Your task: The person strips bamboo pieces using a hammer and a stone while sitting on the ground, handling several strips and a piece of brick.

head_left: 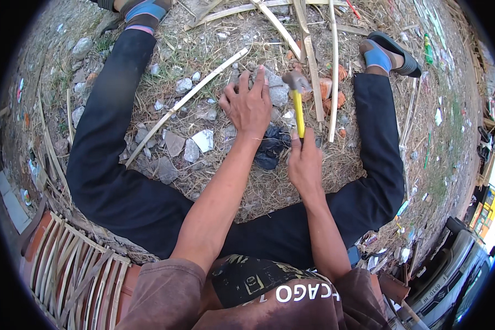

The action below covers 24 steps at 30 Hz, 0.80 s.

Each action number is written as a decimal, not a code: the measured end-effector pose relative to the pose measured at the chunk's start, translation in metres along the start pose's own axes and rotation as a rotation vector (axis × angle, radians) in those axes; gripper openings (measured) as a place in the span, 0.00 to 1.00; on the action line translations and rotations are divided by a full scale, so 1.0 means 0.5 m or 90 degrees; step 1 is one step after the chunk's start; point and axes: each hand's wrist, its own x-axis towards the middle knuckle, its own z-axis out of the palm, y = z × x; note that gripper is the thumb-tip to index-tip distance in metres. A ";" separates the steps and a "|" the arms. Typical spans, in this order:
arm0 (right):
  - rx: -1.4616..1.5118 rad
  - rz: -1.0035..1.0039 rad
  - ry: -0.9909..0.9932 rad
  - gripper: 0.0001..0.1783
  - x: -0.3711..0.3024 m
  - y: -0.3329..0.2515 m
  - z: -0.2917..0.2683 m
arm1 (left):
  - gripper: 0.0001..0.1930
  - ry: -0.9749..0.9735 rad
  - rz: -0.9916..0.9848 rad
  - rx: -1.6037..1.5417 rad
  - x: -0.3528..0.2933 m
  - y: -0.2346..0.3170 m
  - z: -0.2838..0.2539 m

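Note:
My right hand [306,169] is wrapped round the yellow handle of a claw hammer [298,110]. The hammer's metal head, slightly blurred, is over the rubble beside a grey stone [278,92]. To its left, my left hand [248,105] is spread with its palm down and fingers apart. Those fingertips reach over grey rubble next to the stone; whatever lies beneath the palm is hidden. A crumpled black plastic bag [272,147] lies on the ground between my two wrists. Broken reddish brick pieces [331,94] sit just right of the hammer head.
Wooden strips [187,104] cross the ground on the left; more strips [333,66] lie at the right. My outstretched legs [107,110] frame the littered, grassy ground. Bundled wood slats [74,269] are at lower left, and a parked vehicle [451,275] stands at lower right.

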 end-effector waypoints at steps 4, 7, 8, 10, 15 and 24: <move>0.080 0.008 0.032 0.12 -0.005 -0.101 -0.066 | 0.17 0.021 0.013 0.022 -0.006 -0.013 -0.002; 0.095 0.027 0.036 0.12 -0.010 -0.109 -0.061 | 0.17 0.013 0.007 0.007 -0.007 -0.010 0.003; 0.051 0.022 0.024 0.11 -0.013 -0.066 -0.026 | 0.17 0.011 0.008 0.010 -0.010 -0.008 0.001; -0.046 -0.007 -0.050 0.12 -0.010 0.023 0.024 | 0.17 0.015 0.013 0.014 -0.002 -0.002 -0.001; 0.055 -0.028 0.006 0.08 -0.011 -0.075 -0.039 | 0.17 0.008 0.009 0.015 -0.004 -0.008 -0.006; 0.030 0.016 -0.029 0.10 -0.018 -0.042 -0.022 | 0.19 0.001 0.005 0.012 -0.002 -0.007 -0.010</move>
